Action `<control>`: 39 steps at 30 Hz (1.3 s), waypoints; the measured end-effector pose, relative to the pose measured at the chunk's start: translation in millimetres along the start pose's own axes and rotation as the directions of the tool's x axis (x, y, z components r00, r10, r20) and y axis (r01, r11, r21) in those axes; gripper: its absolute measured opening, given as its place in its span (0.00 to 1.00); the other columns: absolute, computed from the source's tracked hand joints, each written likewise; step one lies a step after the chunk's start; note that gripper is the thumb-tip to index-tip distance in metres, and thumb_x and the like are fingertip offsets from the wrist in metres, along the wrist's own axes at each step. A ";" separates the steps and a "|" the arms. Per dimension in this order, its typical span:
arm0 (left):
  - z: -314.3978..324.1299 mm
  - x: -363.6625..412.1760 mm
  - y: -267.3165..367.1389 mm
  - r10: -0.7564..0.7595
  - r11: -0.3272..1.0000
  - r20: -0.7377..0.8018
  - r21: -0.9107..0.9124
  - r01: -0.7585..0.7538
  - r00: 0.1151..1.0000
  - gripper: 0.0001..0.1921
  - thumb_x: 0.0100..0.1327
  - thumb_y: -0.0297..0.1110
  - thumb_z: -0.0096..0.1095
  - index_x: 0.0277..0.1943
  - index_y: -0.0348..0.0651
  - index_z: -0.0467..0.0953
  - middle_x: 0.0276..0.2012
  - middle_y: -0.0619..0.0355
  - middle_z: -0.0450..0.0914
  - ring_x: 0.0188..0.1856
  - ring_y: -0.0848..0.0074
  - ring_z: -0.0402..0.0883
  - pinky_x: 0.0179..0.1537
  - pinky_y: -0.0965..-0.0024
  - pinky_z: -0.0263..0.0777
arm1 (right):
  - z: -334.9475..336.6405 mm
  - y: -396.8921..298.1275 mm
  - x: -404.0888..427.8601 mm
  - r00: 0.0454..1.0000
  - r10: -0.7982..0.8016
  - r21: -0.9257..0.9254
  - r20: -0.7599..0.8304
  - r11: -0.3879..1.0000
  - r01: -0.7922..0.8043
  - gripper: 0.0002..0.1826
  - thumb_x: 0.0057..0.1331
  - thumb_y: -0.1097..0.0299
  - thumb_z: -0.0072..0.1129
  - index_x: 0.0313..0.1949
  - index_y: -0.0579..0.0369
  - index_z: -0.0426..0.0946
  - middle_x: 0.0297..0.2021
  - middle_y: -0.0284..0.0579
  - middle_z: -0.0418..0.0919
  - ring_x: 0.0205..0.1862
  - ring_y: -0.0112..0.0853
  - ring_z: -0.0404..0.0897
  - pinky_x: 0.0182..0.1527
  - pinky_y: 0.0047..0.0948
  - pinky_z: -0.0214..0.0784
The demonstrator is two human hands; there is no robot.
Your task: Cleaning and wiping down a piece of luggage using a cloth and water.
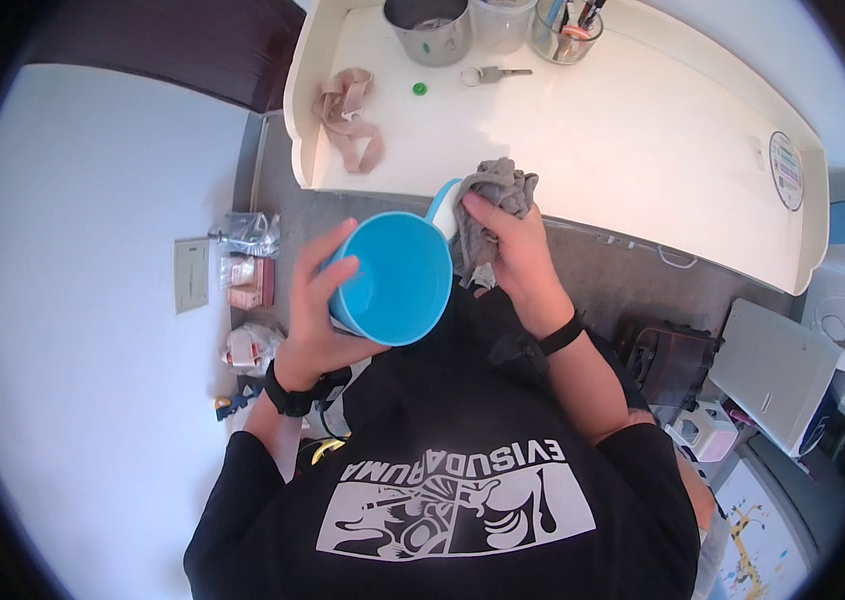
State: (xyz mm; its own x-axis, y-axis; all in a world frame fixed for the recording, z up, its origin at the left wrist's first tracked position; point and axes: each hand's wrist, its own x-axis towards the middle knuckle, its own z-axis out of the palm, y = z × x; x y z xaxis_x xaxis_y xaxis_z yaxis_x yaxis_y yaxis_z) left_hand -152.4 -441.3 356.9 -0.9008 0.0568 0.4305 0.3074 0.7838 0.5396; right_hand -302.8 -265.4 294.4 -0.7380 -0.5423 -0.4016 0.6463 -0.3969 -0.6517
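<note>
A blue plastic cup [396, 281] with a blue-and-white handle [445, 210] is held in front of my chest, its open mouth tilted up towards me. My left hand [321, 307] grips it from the side, two fingers over the rim and the thumb low on the wall. Nothing shows inside the cup. Bunched in my right hand [516, 251] is a grey cloth [501, 187], which lies against the handle's outer side. The cloth hides part of the handle and most of my right fingers.
Beyond my hands, a raised-edge white tabletop [617, 150] bears a pinkish strap [353, 124], a green cap [419, 88], a key on a ring [494, 75], a metal pot [434, 37], a clear plastic container [503, 26] and a glass of pens [566, 37]. A white wall [107, 262] rises at left.
</note>
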 end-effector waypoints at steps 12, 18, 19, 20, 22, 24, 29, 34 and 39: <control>2.9 19.2 3.6 0.041 0.996 -0.086 0.079 -0.034 0.995 0.43 0.33 0.33 0.84 0.56 0.54 0.67 0.59 0.40 0.69 0.56 0.47 0.74 0.50 0.51 0.72 | 10.8 -3.0 9.6 0.996 -0.064 -0.025 0.061 0.997 0.066 0.15 0.59 0.79 0.64 0.46 0.61 0.75 0.40 0.40 0.80 0.40 0.27 0.80 0.44 0.26 0.73; 7.7 5.2 -6.6 -0.021 1.000 -0.140 0.001 0.021 0.990 0.41 0.35 0.33 0.84 0.54 0.55 0.67 0.59 0.41 0.68 0.55 0.46 0.73 0.50 0.50 0.72 | 12.5 -11.1 10.4 0.989 -0.056 -0.438 0.139 0.892 0.112 0.24 0.54 0.78 0.69 0.52 0.60 0.75 0.41 0.38 0.81 0.43 0.27 0.79 0.49 0.27 0.72; 7.0 2.4 -7.6 -0.025 1.000 -0.135 0.001 0.025 0.991 0.41 0.35 0.33 0.84 0.54 0.55 0.67 0.59 0.40 0.68 0.56 0.45 0.73 0.50 0.51 0.72 | 13.7 -14.3 11.7 0.989 -0.055 -0.438 0.138 0.892 0.111 0.24 0.54 0.78 0.69 0.52 0.60 0.75 0.41 0.38 0.81 0.43 0.27 0.79 0.49 0.27 0.72; 7.0 0.6 -9.4 -0.025 1.000 -0.132 -0.002 0.025 0.991 0.41 0.35 0.33 0.84 0.54 0.55 0.66 0.60 0.40 0.68 0.56 0.45 0.73 0.50 0.51 0.72 | 12.8 -18.7 14.0 0.982 0.015 -0.470 0.189 0.879 0.077 0.28 0.50 0.80 0.68 0.54 0.59 0.74 0.43 0.38 0.79 0.45 0.26 0.78 0.50 0.26 0.71; 3.6 -4.2 -12.0 -0.058 0.998 -0.095 -0.042 0.055 0.994 0.41 0.35 0.33 0.84 0.55 0.55 0.66 0.61 0.39 0.67 0.57 0.45 0.72 0.51 0.51 0.71 | 9.2 -22.8 20.9 0.968 0.085 -0.506 0.235 0.861 0.047 0.32 0.47 0.81 0.66 0.56 0.57 0.72 0.45 0.38 0.77 0.47 0.26 0.76 0.52 0.26 0.70; -1.4 -7.9 -13.1 -0.090 0.993 -0.054 -0.079 0.086 0.994 0.42 0.34 0.32 0.84 0.55 0.55 0.65 0.61 0.38 0.66 0.58 0.45 0.72 0.52 0.51 0.71 | 4.1 -26.2 28.5 0.946 0.208 -0.550 0.249 0.834 -0.039 0.31 0.46 0.81 0.66 0.53 0.58 0.74 0.45 0.38 0.77 0.46 0.26 0.76 0.52 0.26 0.69; -8.6 -18.9 -17.6 -0.320 0.808 -0.001 -0.523 0.273 0.947 0.50 0.34 0.29 0.85 0.60 0.56 0.58 0.66 0.37 0.58 0.63 0.47 0.67 0.59 0.51 0.68 | -8.4 -23.1 36.0 0.861 0.329 -0.457 0.388 0.880 -0.129 0.26 0.47 0.76 0.72 0.48 0.58 0.77 0.41 0.36 0.80 0.45 0.26 0.77 0.52 0.27 0.69; -24.3 -22.3 -25.3 -0.464 0.594 0.132 -0.687 0.418 0.876 0.54 0.31 0.28 0.85 0.63 0.52 0.54 0.66 0.43 0.59 0.65 0.55 0.66 0.61 0.54 0.66 | -3.2 -23.7 34.8 0.784 0.286 -0.429 0.551 0.903 -0.028 0.27 0.44 0.77 0.71 0.47 0.57 0.77 0.44 0.37 0.78 0.47 0.25 0.75 0.53 0.26 0.68; -33.9 -11.1 -35.1 -0.562 0.533 0.234 -0.632 0.563 0.794 0.59 0.28 0.30 0.84 0.66 0.46 0.51 0.63 0.50 0.63 0.64 0.64 0.67 0.62 0.59 0.65 | 5.3 -34.1 25.5 0.819 0.128 -0.474 0.560 0.860 0.189 0.26 0.43 0.78 0.69 0.45 0.57 0.76 0.39 0.35 0.77 0.43 0.23 0.75 0.50 0.25 0.68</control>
State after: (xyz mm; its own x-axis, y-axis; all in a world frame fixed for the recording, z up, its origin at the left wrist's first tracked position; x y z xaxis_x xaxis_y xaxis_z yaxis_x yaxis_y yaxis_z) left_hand -142.8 -490.3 357.7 -0.9593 -0.2502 -0.1308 -0.1499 0.0589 0.9869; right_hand -342.6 -269.6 309.8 -0.4125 -0.9095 -0.0522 0.3245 -0.0931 -0.9413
